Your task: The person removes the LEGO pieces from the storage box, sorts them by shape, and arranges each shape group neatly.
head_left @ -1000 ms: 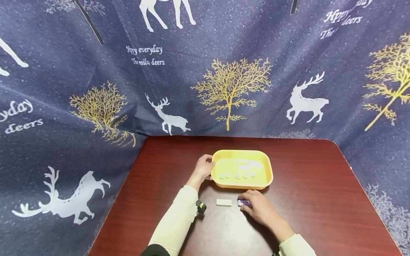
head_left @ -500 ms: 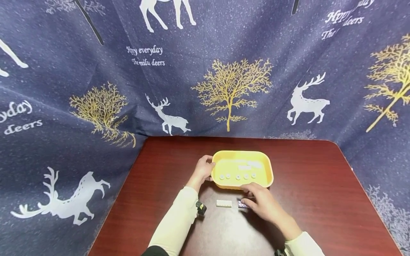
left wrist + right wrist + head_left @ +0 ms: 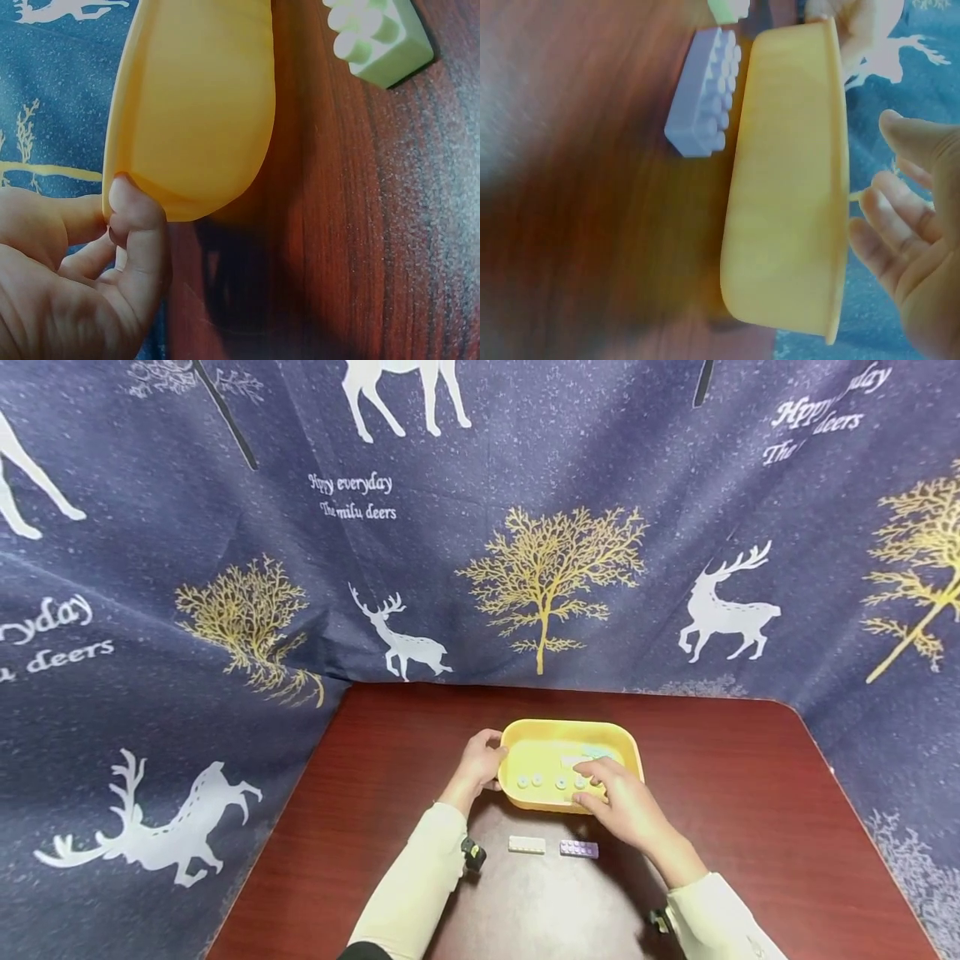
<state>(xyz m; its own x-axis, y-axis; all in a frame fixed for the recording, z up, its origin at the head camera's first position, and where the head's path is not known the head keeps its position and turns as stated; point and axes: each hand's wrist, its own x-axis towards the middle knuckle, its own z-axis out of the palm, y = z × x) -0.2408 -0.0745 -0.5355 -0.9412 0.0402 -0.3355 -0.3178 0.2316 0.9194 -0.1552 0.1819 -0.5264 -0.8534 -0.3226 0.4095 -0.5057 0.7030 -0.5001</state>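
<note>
Head view showed the yellow tub (image 3: 536,756) between your hands, its long axis running from one to the other. Inside, a row of small round pieces (image 3: 537,779) reached from beneath your right hand (image 3: 626,803) toward your left hand (image 3: 478,762); the right was nearer them, its fingers parted and empty. Your left pinched the tub's end. A purple block (image 3: 579,849) and a pale block (image 3: 527,845) lay closer to you than both hands.

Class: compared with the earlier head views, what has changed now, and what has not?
The right hand has moved forward from the purple block to above the yellow tray. The left hand still grips the tray; the pale block stayed put.
</note>
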